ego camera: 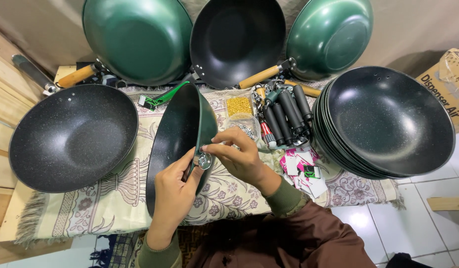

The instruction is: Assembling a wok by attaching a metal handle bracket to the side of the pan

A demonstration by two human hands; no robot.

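A green wok with a black speckled inside (175,139) stands on its edge over the patterned mat (115,198). My left hand (174,191) grips its near rim and steadies it. My right hand (239,154) pinches a small silver metal fitting (205,160) against the wok's rim, just above my left thumb. Behind my right hand sit a clear tub of small silver screws (246,128) and a tub of gold-coloured bits (239,105).
A black wok (73,136) lies at left. A stack of black woks (388,124) is at right. Three woks lean at the back: green (137,39), black (237,39), green (331,37). Black handles (286,116) and pink-white tags (304,171) lie mid-mat. A cardboard box (445,84) stands far right.
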